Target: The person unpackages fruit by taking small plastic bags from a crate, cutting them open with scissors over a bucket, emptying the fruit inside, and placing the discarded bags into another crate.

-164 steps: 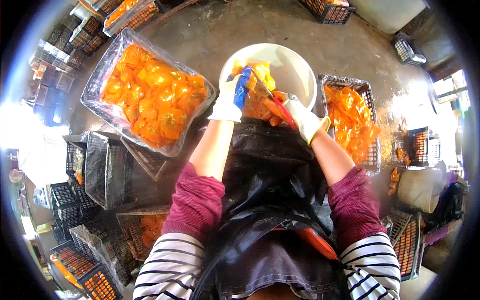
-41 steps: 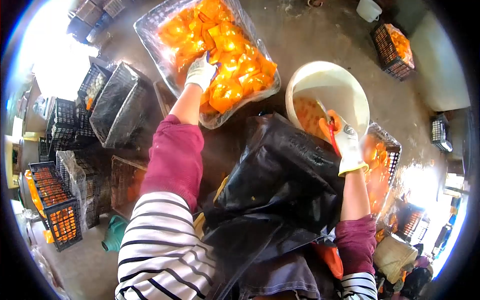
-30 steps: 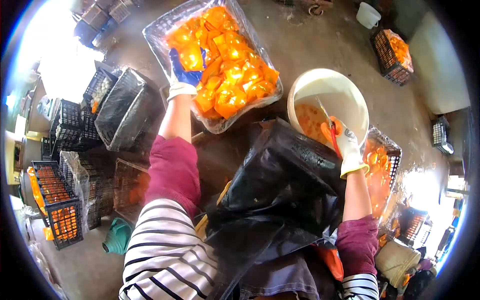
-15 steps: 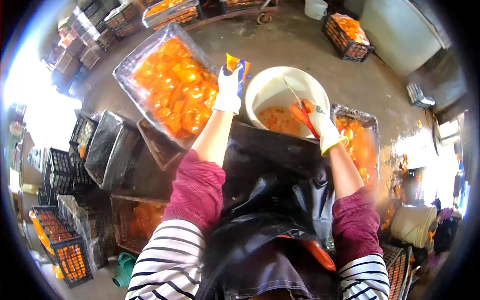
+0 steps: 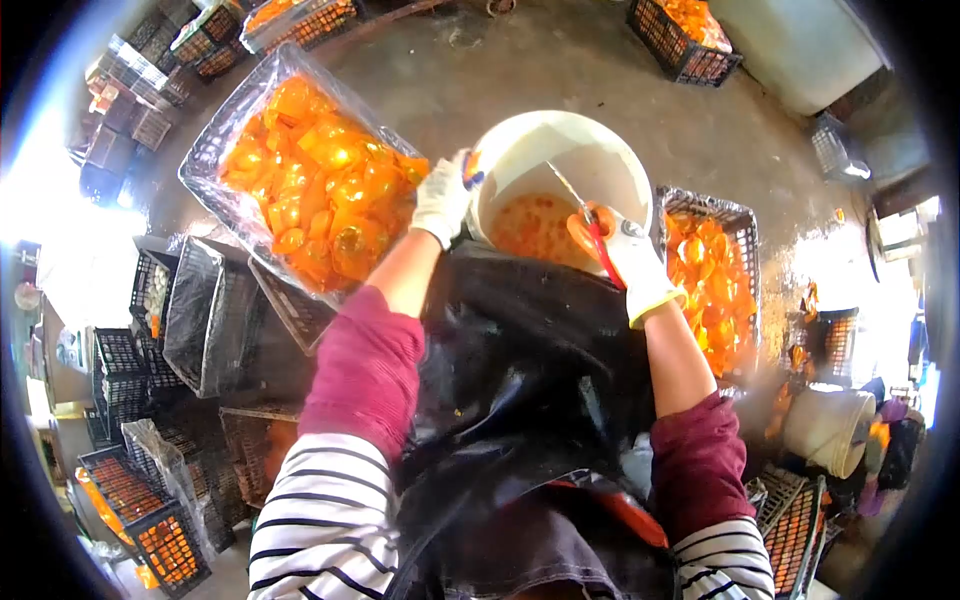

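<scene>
My left hand (image 5: 446,198), in a white glove with blue at the fingers, is curled between the plastic-lined crate (image 5: 205,150) and the white bucket (image 5: 478,215). Glossy orange pieces (image 5: 330,185) fill that crate, one lying close by the hand; what the fingers hold is hidden. My right hand (image 5: 632,262), gloved in white with a yellow cuff, is closed around a red-handled knife (image 5: 603,250) over the bucket's right side. Its narrow blade points up and left. Orange shows at these fingers, glove or piece I cannot tell. Reddish-orange bits in cloudy liquid lie in the bucket.
Right of the bucket stands a second lined crate (image 5: 752,225) of orange pieces. A black apron (image 5: 530,350) covers my lap. Dark crates (image 5: 205,310) stack up at the left. On the wet floor at the back right sits another filled crate (image 5: 690,55).
My left hand has come down and left toward the crate; the orange piece it held up no longer shows above its fingers. My right hand still grips the knife. The view has shifted.
</scene>
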{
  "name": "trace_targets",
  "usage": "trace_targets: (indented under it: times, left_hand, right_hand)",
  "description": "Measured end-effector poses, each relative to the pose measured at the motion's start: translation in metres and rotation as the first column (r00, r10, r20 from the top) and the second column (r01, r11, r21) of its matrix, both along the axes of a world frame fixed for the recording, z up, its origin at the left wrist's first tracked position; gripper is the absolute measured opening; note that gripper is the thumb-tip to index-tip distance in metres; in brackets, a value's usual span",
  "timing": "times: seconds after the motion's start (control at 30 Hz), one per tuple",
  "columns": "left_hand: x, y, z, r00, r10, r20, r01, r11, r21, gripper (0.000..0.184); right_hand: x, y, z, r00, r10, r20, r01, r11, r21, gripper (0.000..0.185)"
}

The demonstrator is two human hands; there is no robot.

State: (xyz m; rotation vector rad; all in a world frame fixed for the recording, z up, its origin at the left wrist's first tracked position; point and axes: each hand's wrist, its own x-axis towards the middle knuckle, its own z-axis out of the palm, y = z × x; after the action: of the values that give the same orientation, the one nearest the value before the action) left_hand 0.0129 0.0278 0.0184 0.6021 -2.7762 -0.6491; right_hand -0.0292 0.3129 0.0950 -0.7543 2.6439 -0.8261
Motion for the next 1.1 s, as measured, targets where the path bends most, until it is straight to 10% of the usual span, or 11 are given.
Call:
trace_targets:
  times: [0.1, 0.17, 0.27, 0.33, 0.4, 0.43, 0.5, 0.57, 0.8, 1.0, 1.1]
  left_hand:
    - [0.001, -0.024, 0.009, 0.972, 0.149, -0.183, -0.075, 0.930, 0.359, 0.035]
    - [-0.011, -0.032, 0.015, 0.937, 0.349, -0.025, -0.126, 0.404, 0.906, 0.033]
    - [-0.021, -0.036, -0.008, 0.938, 0.232, -0.257, 0.154, 0.386, 0.910, 0.033]
    - [0.006, 0.027, 0.075, 0.912, 0.326, -0.250, 0.315, -0.163, 0.935, 0.039]
    - [-0.013, 0.027, 0.037, 0.885, 0.119, -0.451, 0.419, 0.220, 0.881, 0.047]
    - [-0.015, 0.039, 0.035, 0.882, 0.245, -0.402, 0.455, -0.220, 0.863, 0.048]
    - [-0.014, 0.047, 0.028, 0.920, 0.039, -0.389, 0.376, 0.184, 0.908, 0.049]
    - [-0.019, 0.053, 0.022, 0.874, 0.209, -0.438, 0.478, -0.214, 0.852, 0.048]
    - [-0.024, 0.060, 0.020, 0.779, -0.354, -0.518, 0.618, 0.571, 0.540, 0.033]
    - [-0.037, 0.057, -0.001, 0.791, -0.249, -0.559, 0.608, 0.421, 0.673, 0.049]
    - [-0.012, 0.080, 0.056, 0.949, 0.051, -0.311, 0.315, -0.096, 0.944, 0.047]
  right_hand:
    - [-0.013, 0.004, -0.039, 0.987, 0.055, 0.152, -0.032, 0.988, -0.150, 0.027]
    - [-0.015, 0.002, -0.046, 0.968, 0.072, 0.240, -0.013, 0.970, -0.241, 0.025]
    - [-0.023, -0.001, -0.075, 0.916, 0.082, 0.394, 0.083, 0.919, -0.386, 0.028]
    - [-0.016, -0.004, -0.055, 0.973, 0.079, 0.218, -0.026, 0.971, -0.238, 0.032]
    - [-0.014, -0.004, -0.054, 0.987, 0.060, 0.152, -0.028, 0.978, -0.204, 0.041]
    - [-0.011, -0.001, -0.046, 0.988, 0.069, 0.140, -0.040, 0.979, -0.201, 0.044]
    - [-0.009, 0.001, -0.042, 0.988, 0.079, 0.136, -0.038, 0.958, -0.283, 0.045]
    - [-0.002, 0.004, -0.030, 0.979, 0.092, 0.180, -0.042, 0.963, -0.266, 0.048]
    - [-0.023, -0.002, -0.088, 0.922, 0.196, 0.335, -0.014, 0.880, -0.474, 0.036]
    - [-0.017, -0.002, -0.060, 0.942, 0.051, 0.331, 0.052, 0.954, -0.295, 0.028]
    - [-0.015, -0.003, -0.032, 0.907, -0.066, 0.415, 0.158, 0.969, -0.191, 0.028]
